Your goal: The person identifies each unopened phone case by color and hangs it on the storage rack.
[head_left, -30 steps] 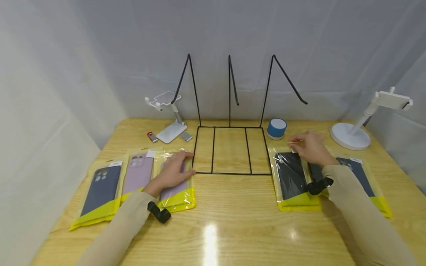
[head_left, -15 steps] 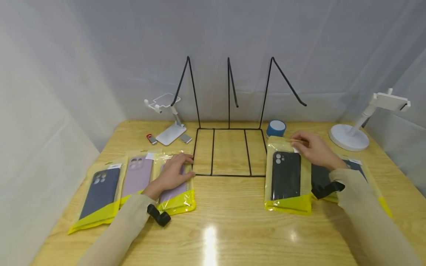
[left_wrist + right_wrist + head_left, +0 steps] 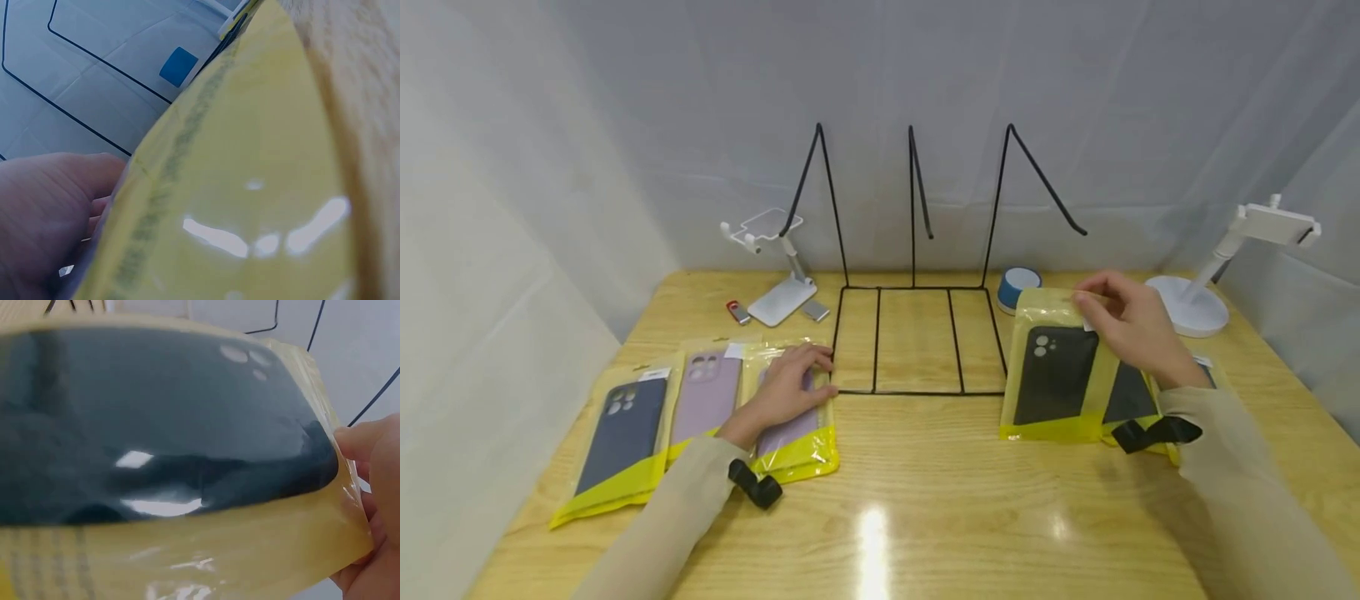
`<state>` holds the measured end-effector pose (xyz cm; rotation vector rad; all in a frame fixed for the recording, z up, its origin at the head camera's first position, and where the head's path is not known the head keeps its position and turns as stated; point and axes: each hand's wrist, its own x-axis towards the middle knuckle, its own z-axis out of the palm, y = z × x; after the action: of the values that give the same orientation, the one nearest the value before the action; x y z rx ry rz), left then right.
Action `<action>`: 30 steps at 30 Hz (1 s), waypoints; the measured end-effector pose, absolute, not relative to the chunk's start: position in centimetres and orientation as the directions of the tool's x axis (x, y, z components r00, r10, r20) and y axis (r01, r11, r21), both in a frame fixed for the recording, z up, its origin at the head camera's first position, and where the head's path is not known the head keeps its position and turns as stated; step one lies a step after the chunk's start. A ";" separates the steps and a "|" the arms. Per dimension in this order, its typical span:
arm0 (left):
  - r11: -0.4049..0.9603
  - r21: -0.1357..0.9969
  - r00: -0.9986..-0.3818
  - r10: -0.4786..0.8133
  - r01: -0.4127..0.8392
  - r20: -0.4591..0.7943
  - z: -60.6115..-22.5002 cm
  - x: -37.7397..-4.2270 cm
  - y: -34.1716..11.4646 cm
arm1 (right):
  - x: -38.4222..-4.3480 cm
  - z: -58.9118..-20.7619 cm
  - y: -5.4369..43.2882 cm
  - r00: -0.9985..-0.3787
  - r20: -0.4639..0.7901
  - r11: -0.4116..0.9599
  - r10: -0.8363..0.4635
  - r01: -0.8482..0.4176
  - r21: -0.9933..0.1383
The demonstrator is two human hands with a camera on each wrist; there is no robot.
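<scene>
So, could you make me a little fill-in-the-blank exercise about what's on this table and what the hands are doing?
1. The right hand pinches a bagged black phone case by its ____ edge.
2. The left hand rests on a bagged phone case coloured ____.
3. The black wire rack has ____ tall raised arms.
4. The USB stick left of the left-hand phone stand is silver and ____.

Missing words: top; purple; three; red.

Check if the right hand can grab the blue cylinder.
Probably not: the right hand pinches the bagged dark case, so it isn't free; the bag partly covers the blue cylinder in the head view.
</scene>
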<state>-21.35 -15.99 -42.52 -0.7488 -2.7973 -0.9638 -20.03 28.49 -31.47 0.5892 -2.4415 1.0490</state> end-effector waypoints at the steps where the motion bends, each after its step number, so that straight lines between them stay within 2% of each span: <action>1: 0.681 0.555 -0.876 0.419 0.477 0.240 -42.5 -21.3 -16.0 | -19.9 -31.2 28.4 -0.806 0.550 0.624 -0.220 -0.549 -0.555; 4: 0.682 0.558 -0.879 0.412 0.472 0.240 -42.5 -21.2 -16.0 | -19.6 -30.5 28.1 -0.771 0.590 0.616 -0.241 -0.591 -0.521; 11: 0.682 0.557 -0.878 0.414 0.474 0.241 -42.7 -21.1 -16.0 | -18.2 -28.5 27.4 -0.747 0.623 0.608 -0.230 -0.611 -0.508; 15: 0.680 0.550 -0.872 0.425 0.485 0.244 -42.6 -21.3 -15.9 | -17.5 -27.2 27.1 -0.687 0.697 0.584 -0.207 -0.658 -0.475; 20: 0.674 0.552 -0.867 0.436 0.491 0.241 -42.4 -21.8 -15.4 | -16.6 -25.1 26.9 -0.613 0.756 0.609 -0.230 -0.696 -0.380; 26: 0.672 0.560 -0.871 0.430 0.484 0.237 -42.8 -21.7 -15.4 | -16.1 -23.3 26.8 -0.586 0.760 0.653 -0.281 -0.697 -0.296; 30: 0.679 0.562 -0.879 0.412 0.472 0.240 -42.9 -21.6 -15.8 | -16.4 -22.6 26.4 -0.586 0.755 0.663 -0.295 -0.695 -0.280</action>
<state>-21.62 -15.80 -42.89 -0.7367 -2.7924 -0.9744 -16.36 26.37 -22.59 0.7616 -2.1858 0.7444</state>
